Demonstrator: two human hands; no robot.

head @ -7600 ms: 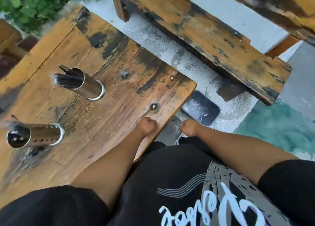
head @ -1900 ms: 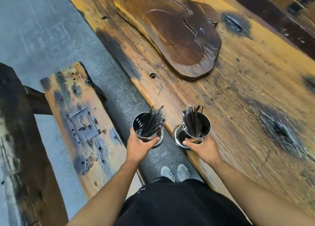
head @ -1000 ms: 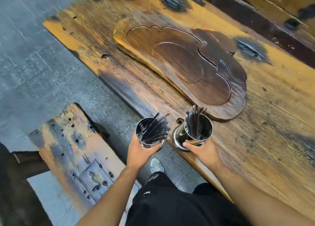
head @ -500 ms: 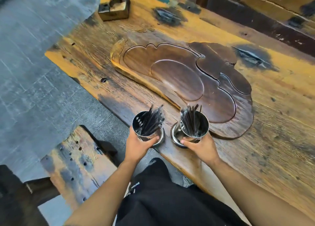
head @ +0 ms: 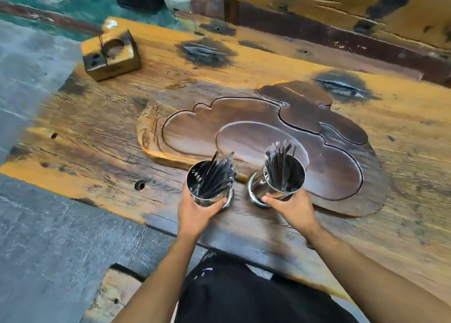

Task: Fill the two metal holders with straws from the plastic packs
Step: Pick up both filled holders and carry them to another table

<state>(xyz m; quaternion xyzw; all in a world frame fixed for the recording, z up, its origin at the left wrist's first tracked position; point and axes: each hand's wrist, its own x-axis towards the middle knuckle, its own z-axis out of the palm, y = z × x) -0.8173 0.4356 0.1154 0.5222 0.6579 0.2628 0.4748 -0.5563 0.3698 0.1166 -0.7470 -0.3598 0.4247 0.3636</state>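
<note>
Hands come first: our left hand (head: 195, 213) wraps its fingers and thumb round the wall of the left shiny cylindrical metal holder (head: 209, 186), and our right hand (head: 291, 207) grips the right shiny cylindrical metal holder (head: 280, 183) in the same way, thumb on the near side of the tube. We cannot tell whether either holder's base ring rests on the wood or hangs just above it. Both holders stand roughly upright with their long axes tilted a little, open mouths leaning toward us and flared base rings pointing down toward the weathered orange-brown plank table (head: 97, 132). The two sit just beside each other near the table's near edge, apart, with a narrow gap between them. The left one is over bare plank; the right one is at the near rim of the dark carved cloud-shaped wooden tray (head: 244, 117), which lies flat on the table. Black thin straws (head: 217, 174) fill the left holder, leaning up and away to the right, their tips past the rim. More black thin straws in the right holder (head: 278, 161) stand nearly along that tube's axis, fanning slightly at the top. At the table's far left corner sits a small yellow-brown wooden block with a round hollow (head: 111, 54). Grey stone paving (head: 48, 237) lies to our left.
</note>
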